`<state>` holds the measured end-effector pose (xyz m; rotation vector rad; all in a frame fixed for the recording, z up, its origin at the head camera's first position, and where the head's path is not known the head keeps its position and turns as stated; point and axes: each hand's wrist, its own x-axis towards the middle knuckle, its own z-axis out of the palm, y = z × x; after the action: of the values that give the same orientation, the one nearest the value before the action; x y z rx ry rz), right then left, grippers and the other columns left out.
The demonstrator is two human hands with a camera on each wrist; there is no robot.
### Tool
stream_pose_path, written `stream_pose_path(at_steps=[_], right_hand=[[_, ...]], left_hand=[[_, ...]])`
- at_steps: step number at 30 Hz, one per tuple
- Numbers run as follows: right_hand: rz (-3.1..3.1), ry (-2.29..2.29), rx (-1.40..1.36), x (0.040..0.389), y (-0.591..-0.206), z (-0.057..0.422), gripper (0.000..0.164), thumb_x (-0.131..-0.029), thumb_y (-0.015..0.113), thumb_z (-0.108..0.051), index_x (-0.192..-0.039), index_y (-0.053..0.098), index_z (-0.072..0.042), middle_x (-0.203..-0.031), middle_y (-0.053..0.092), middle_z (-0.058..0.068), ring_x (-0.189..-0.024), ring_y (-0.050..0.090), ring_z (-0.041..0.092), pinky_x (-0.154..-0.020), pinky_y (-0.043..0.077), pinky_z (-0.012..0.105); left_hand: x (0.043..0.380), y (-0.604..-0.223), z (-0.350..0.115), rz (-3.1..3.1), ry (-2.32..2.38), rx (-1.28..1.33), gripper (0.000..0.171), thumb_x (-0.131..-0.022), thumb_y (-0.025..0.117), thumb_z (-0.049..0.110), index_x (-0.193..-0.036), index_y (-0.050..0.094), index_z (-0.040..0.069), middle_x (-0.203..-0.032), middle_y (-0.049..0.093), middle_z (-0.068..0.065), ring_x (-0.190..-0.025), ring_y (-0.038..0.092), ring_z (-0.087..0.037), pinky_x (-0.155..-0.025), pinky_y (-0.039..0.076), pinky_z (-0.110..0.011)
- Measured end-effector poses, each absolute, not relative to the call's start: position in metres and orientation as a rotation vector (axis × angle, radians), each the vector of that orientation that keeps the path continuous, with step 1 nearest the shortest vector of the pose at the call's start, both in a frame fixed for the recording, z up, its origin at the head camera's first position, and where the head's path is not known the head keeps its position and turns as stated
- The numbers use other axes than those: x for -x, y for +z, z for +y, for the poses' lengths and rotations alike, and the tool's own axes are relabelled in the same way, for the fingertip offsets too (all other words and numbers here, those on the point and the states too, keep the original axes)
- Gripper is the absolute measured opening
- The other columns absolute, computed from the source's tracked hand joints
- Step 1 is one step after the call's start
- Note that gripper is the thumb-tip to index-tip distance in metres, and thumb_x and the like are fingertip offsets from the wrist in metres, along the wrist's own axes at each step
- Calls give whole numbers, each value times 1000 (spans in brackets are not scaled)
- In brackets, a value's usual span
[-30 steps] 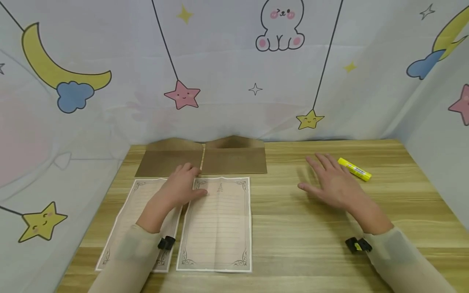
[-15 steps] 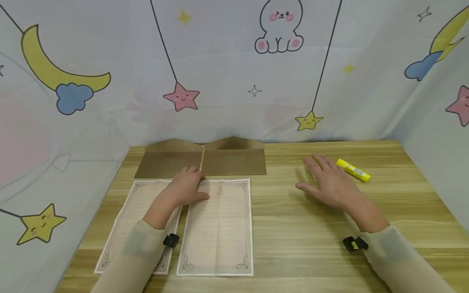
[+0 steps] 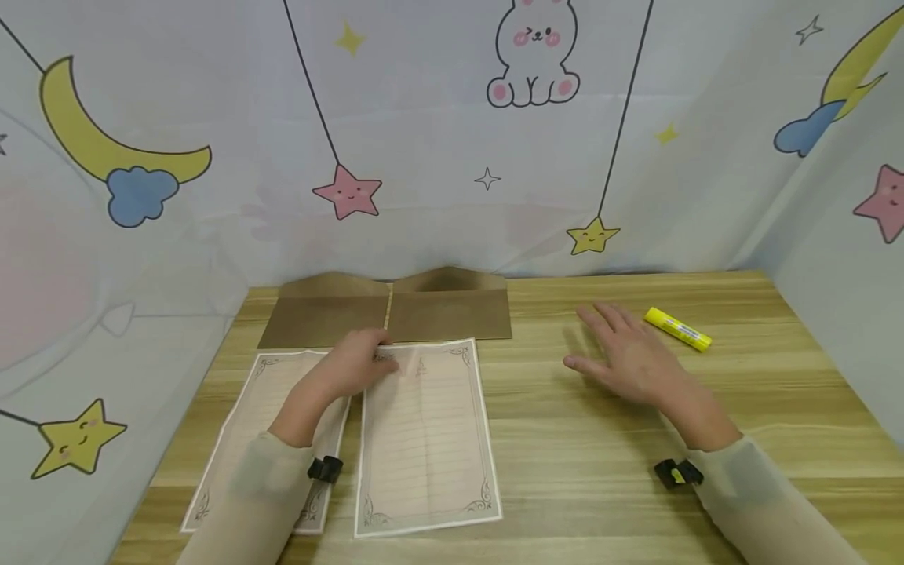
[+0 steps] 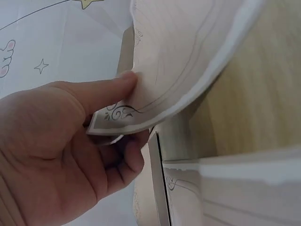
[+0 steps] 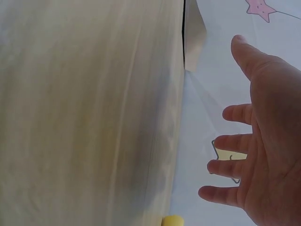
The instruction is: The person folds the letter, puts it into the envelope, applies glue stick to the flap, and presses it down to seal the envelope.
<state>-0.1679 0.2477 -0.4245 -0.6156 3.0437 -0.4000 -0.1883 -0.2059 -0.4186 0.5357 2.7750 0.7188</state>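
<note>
Left grip [image 3: 353, 365] pinches cream, ruled, ornate-bordered paper sheet [image 3: 427, 439] by its raised far-left corner, likely because corners peel up easily | sheet right of its twin [image 3: 271, 384], near side of two brown paper envelopes [image 3: 452, 315] | right grip [image 3: 632, 357] spread, holding nothing, just left of yellow cylindrical tube [image 3: 678, 329]

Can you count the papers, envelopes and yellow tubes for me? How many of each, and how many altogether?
Lined papers: 2
Brown envelopes: 2
Yellow tube: 1
Total: 5
</note>
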Motion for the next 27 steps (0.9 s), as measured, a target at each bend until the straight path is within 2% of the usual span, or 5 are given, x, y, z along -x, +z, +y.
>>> stream_pose_path(at_steps=[4, 6, 11, 17, 27], right_hand=[[3017, -460, 618, 167, -424, 245, 92, -102, 52, -70, -167, 31, -9, -167, 31, 25, -151, 28, 52, -120, 25, 70], [2988, -522, 616, 167, -424, 244, 92, -102, 53, -70, -167, 32, -8, -166, 33, 24, -151, 30, 50, -120, 27, 69], [2883, -760, 608, 167, -424, 240, 88, -102, 58, -66, -163, 37, -6, -163, 41, 21, -149, 38, 44, -118, 34, 65], [2698, -1090, 622, 169, -424, 230, 76, -105, 67, -48, -160, 42, -3, -149, 58, 19, -128, 62, 36, -104, 53, 57], [2252, -1544, 349, 172, -425, 205, 60, -108, 65, -32, -152, 47, 4, -123, 68, 20, -100, 73, 30, -87, 61, 41]], left_hand=[[189, -416, -209, 2770, 834, -551, 30, -103, 72, 16, -125, 70, -5, -119, 73, -16, -107, 70, -31, -92, 57, -51], [189, -414, -210, 2757, 905, -549, 28, -103, 72, 17, -124, 71, -2, -110, 74, -12, -93, 68, -26, -84, 57, -47], [190, -410, -206, 2708, 1111, -530, 19, -103, 74, 23, -116, 75, 9, -76, 60, -4, -64, 48, -18, -60, 46, -35], [191, -406, -194, 2618, 1375, -483, 17, -101, 77, 23, -106, 70, 8, -74, 60, -3, -64, 54, -22, -56, 47, -30], [201, -404, -159, 2531, 1581, -454, 19, -101, 78, 22, -104, 70, 5, -80, 66, -5, -69, 57, -19, -63, 51, -31]])
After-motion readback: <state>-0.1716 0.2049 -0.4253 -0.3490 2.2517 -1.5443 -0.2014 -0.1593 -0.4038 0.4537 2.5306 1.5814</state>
